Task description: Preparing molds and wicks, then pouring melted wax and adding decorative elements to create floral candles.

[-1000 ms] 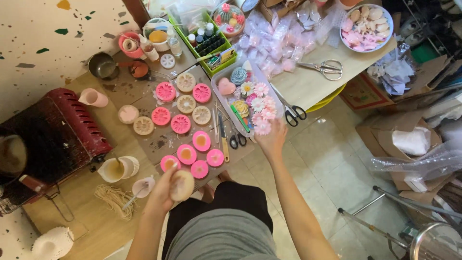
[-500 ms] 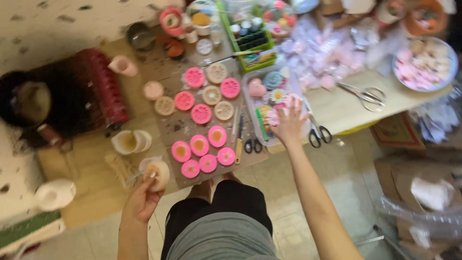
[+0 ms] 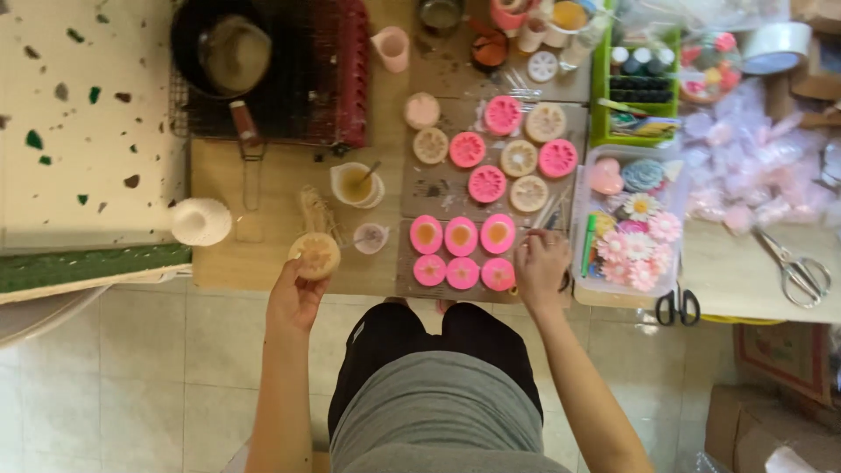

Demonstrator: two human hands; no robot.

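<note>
Holding a round cream-coloured mould (image 3: 315, 255) up by its edge, the left hand (image 3: 296, 296) has its fingers curled around the piece, which sits above the front edge of the low wooden table (image 3: 236, 254), just beside a bundle of pale wicks (image 3: 317, 213) and a small cup (image 3: 371, 237). The right hand (image 3: 540, 270) rests at the near right corner of the brown work board (image 3: 438, 188), fingers bent and close together over something small – what they grip, if anything, I cannot tell. Just left of that hand lie six filled pink moulds (image 3: 462, 250) in two rows, three above and three below. Farther back on the board stand more pink and cream flower-shaped moulds (image 3: 511, 151), and a pouring jug (image 3: 356, 185) with amber liquid sits left of them. To the right of the right hand a clear plastic tray (image 3: 585, 197) holds finished flower-shaped pieces (image 3: 638, 250) in pink, white and blue – black-handled scissors (image 3: 677, 306) lie at its near corner. A green box (image 3: 600, 96) of small bottles stands behind the tray. At the far left of the table a pan (image 3: 226, 54) sits on a red stove (image 3: 350, 74), and a white cup-shaped thing (image 3: 201, 221) stands at the table's left edge.
</note>
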